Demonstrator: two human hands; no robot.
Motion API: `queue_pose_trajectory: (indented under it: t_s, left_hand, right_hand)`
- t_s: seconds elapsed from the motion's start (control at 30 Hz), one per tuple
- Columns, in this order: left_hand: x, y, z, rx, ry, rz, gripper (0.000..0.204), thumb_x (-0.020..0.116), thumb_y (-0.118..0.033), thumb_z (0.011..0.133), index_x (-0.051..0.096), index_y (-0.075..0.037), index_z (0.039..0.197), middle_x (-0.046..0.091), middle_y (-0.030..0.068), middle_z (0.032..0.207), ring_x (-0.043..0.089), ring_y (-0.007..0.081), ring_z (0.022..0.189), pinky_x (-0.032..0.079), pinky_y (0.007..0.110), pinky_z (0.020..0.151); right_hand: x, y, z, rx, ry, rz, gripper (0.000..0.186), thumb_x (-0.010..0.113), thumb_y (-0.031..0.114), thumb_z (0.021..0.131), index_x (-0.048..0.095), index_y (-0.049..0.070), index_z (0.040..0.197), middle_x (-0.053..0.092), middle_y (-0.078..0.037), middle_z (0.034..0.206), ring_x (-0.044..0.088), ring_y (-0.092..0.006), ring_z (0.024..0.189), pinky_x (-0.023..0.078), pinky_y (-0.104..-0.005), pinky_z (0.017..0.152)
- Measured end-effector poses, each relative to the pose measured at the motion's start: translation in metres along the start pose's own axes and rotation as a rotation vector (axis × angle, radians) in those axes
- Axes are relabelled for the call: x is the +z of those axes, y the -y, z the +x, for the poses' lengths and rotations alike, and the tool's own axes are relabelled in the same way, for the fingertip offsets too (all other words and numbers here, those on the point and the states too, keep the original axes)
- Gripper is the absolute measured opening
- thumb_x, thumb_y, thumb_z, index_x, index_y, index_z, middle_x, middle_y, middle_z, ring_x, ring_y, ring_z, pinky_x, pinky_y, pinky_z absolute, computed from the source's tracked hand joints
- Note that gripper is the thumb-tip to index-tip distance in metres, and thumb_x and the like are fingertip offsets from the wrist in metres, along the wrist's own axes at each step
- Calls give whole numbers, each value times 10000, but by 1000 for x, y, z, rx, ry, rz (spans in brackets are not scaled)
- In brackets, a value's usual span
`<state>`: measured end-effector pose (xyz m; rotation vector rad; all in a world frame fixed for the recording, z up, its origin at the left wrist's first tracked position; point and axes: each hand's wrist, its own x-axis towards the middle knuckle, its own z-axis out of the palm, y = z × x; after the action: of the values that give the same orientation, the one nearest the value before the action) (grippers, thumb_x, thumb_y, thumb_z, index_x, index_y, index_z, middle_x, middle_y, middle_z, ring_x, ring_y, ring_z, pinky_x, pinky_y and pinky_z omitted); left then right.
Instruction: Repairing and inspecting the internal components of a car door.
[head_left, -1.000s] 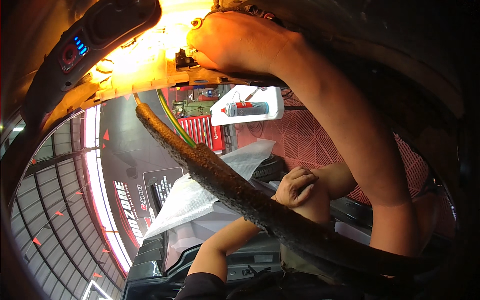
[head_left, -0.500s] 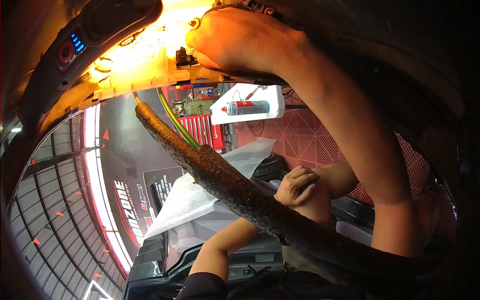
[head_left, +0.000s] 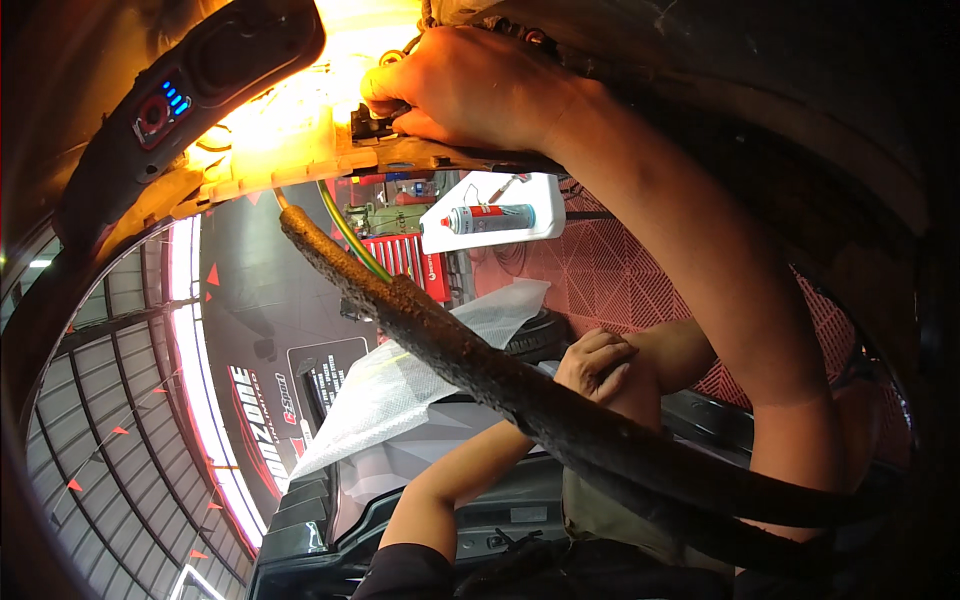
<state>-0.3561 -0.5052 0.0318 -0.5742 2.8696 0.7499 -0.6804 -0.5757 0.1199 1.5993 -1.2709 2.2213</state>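
Note:
My right hand (head_left: 480, 88) reaches up into a brightly lit recess at the top. Its fingers bend inward with the tips pressed in among small fittings; what they grip is too glared and shadowed to make out. Just above the fingertips is a small round ringed part (head_left: 392, 58). To the left, a dark work lamp (head_left: 210, 85) with blue indicator lights sits against the lit housing (head_left: 290, 150). Down below, my left hand (head_left: 592, 362) rests on my bent knee, its fingers loosely curled and slightly apart, holding nothing.
A thick, worn foam-covered cable (head_left: 420, 340) crosses in front of me, beside a yellow-green wire (head_left: 350, 230). Beyond are a spray can (head_left: 490, 218) on a white tray (head_left: 548, 205), a red tool cabinet (head_left: 432, 278), clear plastic sheeting (head_left: 370, 400) and a tyre (head_left: 535, 335).
My right hand has shifted slightly, with its fingers bent more and a gap showing beneath the forefinger. The work lamp appears a little farther right and lower. My left hand stays on the knee.

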Motion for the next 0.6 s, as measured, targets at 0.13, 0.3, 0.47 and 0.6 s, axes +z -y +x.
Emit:
queue_pose_trajectory:
  t_s: [0.13,0.3,0.47,0.6]
  left_hand:
    - [0,-6,6,25,0,-6,264,652,-85,803,687,26,1040,657,164,945,624,332,852,518,389,767]
    - [1,-4,6,56,9,1,258,650,-84,805,687,26,1035,652,165,934,625,334,852,521,387,774]
    - [1,-4,6,41,9,0,251,649,-83,806,685,23,1031,651,162,934,626,334,855,521,387,777]
    - [1,-5,6,31,1,-2,250,647,-84,807,683,20,1031,651,159,934,627,332,858,521,389,780]
  right_hand:
    - [-3,-6,-2,-19,51,88,201,731,190,847,702,73,1008,709,-148,858,697,-339,806,545,-418,747]
    - [2,-13,-7,-19,51,230,212,733,164,843,734,78,1037,719,-154,869,701,-327,784,548,-406,744]
    - [1,-13,-11,-82,49,138,205,716,147,857,747,82,1048,719,-156,848,701,-312,747,557,-390,720]
    - [-3,-12,-9,-75,105,51,158,709,151,864,743,74,998,700,-148,784,696,-306,714,552,-388,676]
